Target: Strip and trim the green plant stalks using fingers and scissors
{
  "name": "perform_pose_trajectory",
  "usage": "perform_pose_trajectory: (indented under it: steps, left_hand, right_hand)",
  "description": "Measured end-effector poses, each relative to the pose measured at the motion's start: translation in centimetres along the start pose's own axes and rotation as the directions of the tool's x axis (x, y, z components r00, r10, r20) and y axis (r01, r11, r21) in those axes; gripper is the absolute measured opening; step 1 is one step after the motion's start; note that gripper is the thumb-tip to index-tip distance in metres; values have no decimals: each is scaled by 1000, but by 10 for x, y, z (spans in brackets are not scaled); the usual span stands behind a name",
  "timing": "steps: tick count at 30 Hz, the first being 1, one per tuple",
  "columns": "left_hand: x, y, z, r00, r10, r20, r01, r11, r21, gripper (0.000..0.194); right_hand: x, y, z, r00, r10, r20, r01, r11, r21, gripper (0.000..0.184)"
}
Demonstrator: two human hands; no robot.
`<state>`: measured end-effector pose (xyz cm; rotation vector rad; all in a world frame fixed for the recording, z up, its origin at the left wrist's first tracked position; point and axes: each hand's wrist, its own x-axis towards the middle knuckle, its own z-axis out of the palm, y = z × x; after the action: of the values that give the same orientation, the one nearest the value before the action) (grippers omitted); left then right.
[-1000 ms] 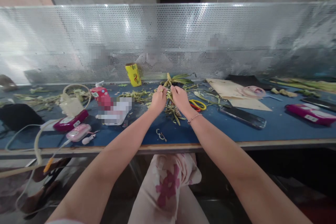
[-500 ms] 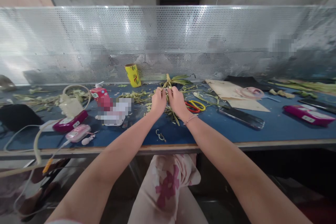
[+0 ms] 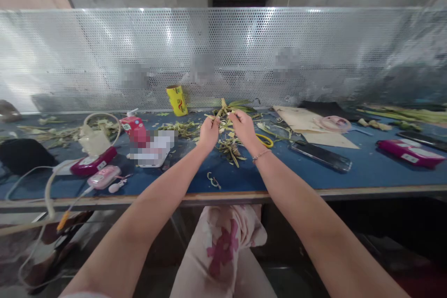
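Note:
My left hand [image 3: 209, 132] is closed in a pinch on a short pale plant stem [image 3: 209, 116]. Opposite it, a small gap away, my right hand [image 3: 243, 126] pinches a small pale piece, probably also stem, mostly covered by the fingers. Just beyond my hands lies a plant stalk with green leaves [image 3: 240, 104]. Below and between them is a heap of plant scraps [image 3: 231, 150], with another pile of trimmings [image 3: 181, 128] left of my left hand. The yellow handle of a pair of scissors [image 3: 266, 140] shows beside my right wrist; the rest is hidden.
A yellow tube-shaped container [image 3: 177, 101] stands by the perforated metal screen [image 3: 223, 32]. On the left are a red carton [image 3: 134, 131], a white device [image 3: 155, 149] and cables. A phone [image 3: 321, 156], cardboard [image 3: 296, 118] and a magenta case [image 3: 410, 153] lie right.
My hands were close together at the stem and have moved apart, the right one shifting rightward and covering the red scissor handle. A stem piece now shows in my left fingers.

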<state>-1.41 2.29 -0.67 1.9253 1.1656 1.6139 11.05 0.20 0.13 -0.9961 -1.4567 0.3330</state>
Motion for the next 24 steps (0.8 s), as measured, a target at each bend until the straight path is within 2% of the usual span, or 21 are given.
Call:
perform_pose_trajectory:
  steps: [4, 6, 13, 18, 21, 24]
  left_hand:
    - [3, -1, -5, 1000, 5, -23, -4, 1000, 30, 19]
    - [3, 2, -6, 1000, 11, -15, -10, 999, 38, 19]
    - [-7, 16, -3, 995, 18, 97, -18, 1000, 6, 17]
    - [-9, 16, 1, 989, 15, 150, -12, 1000, -24, 17]
    - [-9, 13, 0, 989, 11, 148, -8, 1000, -24, 17]
    - [-7, 11, -3, 994, -17, 111, 19, 1000, -12, 17]
  right_hand:
    - [0, 0, 1, 991, 8, 137, -27, 990, 138, 28]
    - [0, 3, 2, 988, 23, 154, -51, 982, 184, 29]
    - [6, 21, 4, 978, 199, -63, -174, 943, 282, 33]
    - [5, 23, 7, 954, 280, -108, -230, 912, 339, 35]
    - [3, 17, 7, 944, 325, -65, -276, 880, 387, 38]
    - [0, 9, 7, 929, 364, 72, -359, 831, 425, 42]
